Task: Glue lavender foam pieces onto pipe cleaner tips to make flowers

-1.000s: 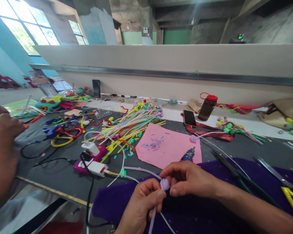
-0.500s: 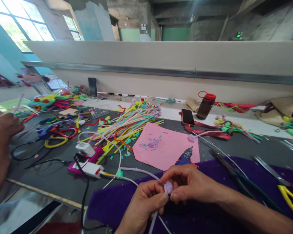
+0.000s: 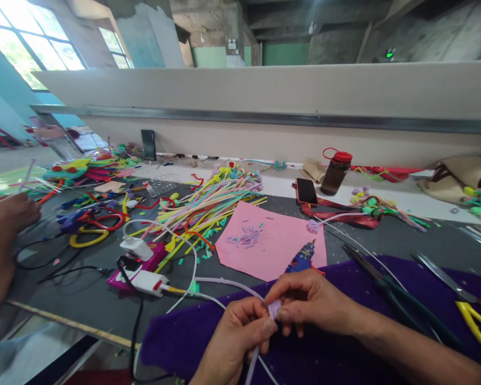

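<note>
Between my two hands, above a dark purple cloth (image 3: 176,338), is a small lilac flower (image 3: 273,309) that looks made of fuzzy pipe cleaner. My left hand (image 3: 238,336) pinches its base, and a lilac stem (image 3: 252,366) runs down below the fingers. On the flower's other side, the thumb and fingers of my right hand (image 3: 318,303) press its petals, partly covering them. Another lilac length (image 3: 230,282) curves away behind my left hand. A blue glue gun (image 3: 301,258) lies just beyond my right hand, on a pink sheet (image 3: 278,240) with small lilac clippings.
Pliers (image 3: 379,275) and yellow-handled scissors (image 3: 471,315) lie at right. A power strip (image 3: 138,275) with cables sits at left, near a co-worker's hand (image 3: 10,224). Farther back are coloured pipe cleaners (image 3: 200,208), a phone (image 3: 307,191) and a bottle (image 3: 336,172).
My right fingers have shifted slightly and cover more of the flower, which looks turned a little. My left hand keeps its pinch. The whole view has moved slightly.
</note>
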The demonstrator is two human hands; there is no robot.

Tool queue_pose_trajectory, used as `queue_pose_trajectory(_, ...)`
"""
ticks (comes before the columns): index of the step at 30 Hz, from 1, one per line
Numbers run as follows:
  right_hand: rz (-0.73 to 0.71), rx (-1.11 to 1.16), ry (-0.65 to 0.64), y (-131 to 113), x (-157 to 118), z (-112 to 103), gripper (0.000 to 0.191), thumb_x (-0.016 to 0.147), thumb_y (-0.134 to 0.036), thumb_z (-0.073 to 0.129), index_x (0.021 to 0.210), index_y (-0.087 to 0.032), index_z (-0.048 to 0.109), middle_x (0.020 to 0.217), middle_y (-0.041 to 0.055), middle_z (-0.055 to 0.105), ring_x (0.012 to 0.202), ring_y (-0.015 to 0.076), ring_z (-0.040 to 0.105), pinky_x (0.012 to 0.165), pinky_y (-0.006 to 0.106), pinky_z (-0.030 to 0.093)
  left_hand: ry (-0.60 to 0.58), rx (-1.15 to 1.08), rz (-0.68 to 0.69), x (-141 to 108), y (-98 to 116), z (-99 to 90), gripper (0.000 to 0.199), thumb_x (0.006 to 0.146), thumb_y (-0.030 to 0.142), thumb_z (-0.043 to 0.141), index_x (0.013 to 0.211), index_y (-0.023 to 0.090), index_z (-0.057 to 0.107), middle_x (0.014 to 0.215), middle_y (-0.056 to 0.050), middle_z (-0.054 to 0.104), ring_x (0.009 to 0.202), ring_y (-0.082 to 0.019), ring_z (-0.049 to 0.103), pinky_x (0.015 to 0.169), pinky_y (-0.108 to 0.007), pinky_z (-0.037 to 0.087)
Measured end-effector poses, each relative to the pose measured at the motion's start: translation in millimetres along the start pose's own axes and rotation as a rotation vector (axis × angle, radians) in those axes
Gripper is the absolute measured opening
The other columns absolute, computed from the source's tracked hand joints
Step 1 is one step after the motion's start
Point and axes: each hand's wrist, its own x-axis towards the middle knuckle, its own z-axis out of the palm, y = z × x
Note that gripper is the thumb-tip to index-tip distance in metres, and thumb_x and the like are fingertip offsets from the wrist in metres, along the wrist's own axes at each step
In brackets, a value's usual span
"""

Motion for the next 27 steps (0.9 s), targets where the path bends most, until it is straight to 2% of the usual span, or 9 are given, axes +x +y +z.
queue_pose_trajectory(6, 0.008, -0.029, 0.003, 0.8, 0.2, 1.2, 0.020, 0.073, -0.021, 0.065, 0.092, -0.015, 0.064, 0.065, -0.0008, 0.061, 0.053, 0.0080, 0.058, 0.043, 0.014, 0.044, 0.046, 0.012, -0.012, -3.1, 1.7, 4.0, 0.023, 0.061, 0.032, 0.071, 0.057, 0.015, 0.055, 0.040, 0.005, 0.050, 0.034, -0.003, 0.025, 0.038, -0.019, 0.011)
queue_pose_trajectory(10, -0.005, -0.085, 0.093, -5.0, -2.4, 0.3, 0.026, 0.073, -0.021, 0.064, 0.099, -0.017, 0.061, 0.069, -0.0018, 0.058, 0.054, 0.0075, 0.056, 0.043, 0.014, 0.042, 0.049, 0.013, 0.020, -3.2, 3.5, -1.9, 0.023, 0.065, 0.031, 0.069, 0.057, 0.015, 0.054, 0.038, 0.006, 0.047, 0.035, -0.004, 0.023, 0.038, -0.019, 0.012)
queue_pose_trajectory(15, 0.008, -0.304, 0.202, -11.4, -6.4, -4.6, 0.010, 0.077, -0.018, 0.056, 0.081, -0.014, 0.064, 0.058, -0.0026, 0.056, 0.047, 0.0064, 0.054, 0.040, 0.012, 0.036, 0.101, -0.097, 0.054, -0.4, 4.2, -11.9, 0.018, 0.069, 0.027, 0.066, 0.062, 0.016, 0.054, 0.041, 0.006, 0.047, 0.037, -0.003, 0.024, 0.039, -0.018, 0.015)
queue_pose_trajectory(21, 0.016, -0.384, 0.165, -8.4, -8.9, -2.9, 0.011, 0.077, -0.017, 0.054, 0.073, -0.013, 0.063, 0.058, -0.0029, 0.055, 0.042, 0.0049, 0.046, 0.040, 0.014, 0.038, 0.121, -0.122, 0.044, 0.5, -0.9, -15.7, 0.017, 0.072, 0.026, 0.065, 0.064, 0.015, 0.055, 0.042, 0.006, 0.048, 0.035, -0.002, 0.025, 0.037, -0.016, 0.015)
queue_pose_trajectory(27, 0.051, -0.452, 0.190, -4.6, -9.8, -2.1, 0.012, 0.075, -0.020, 0.056, 0.067, -0.013, 0.062, 0.052, -0.0042, 0.052, 0.039, 0.0041, 0.043, 0.037, 0.013, 0.032, 0.146, -0.144, 0.031, -0.5, 3.1, -13.2, 0.017, 0.072, 0.027, 0.065, 0.063, 0.015, 0.056, 0.042, 0.006, 0.048, 0.034, -0.001, 0.028, 0.035, -0.014, 0.018)
